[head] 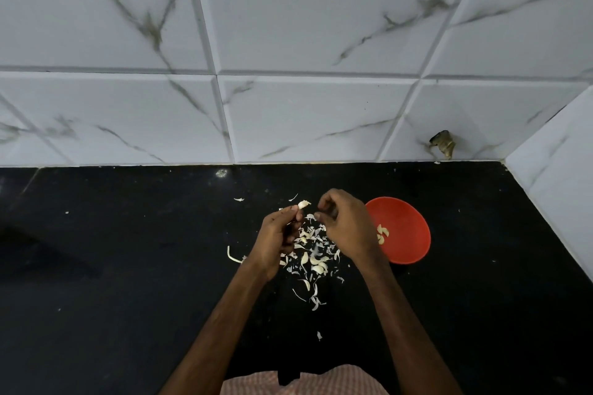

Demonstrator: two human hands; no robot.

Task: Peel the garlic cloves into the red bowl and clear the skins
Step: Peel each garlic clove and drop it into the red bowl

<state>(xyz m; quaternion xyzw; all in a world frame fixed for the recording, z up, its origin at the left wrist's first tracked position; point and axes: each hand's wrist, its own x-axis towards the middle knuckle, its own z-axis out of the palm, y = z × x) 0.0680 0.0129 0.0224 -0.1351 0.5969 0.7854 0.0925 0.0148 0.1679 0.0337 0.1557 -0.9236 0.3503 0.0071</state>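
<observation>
Few peeled cloves (382,232) sit in the red bowl (409,248), skins (313,258) litter the surface (128,266) uncleared; left hand (278,236) pinches a clove (303,204), right hand (348,226) curls beside it, contents unclear

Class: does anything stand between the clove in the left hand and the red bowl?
Yes: the right hand sits between the clove, pinched by the left hand, and the red bowl, covering part of its rim.
</observation>
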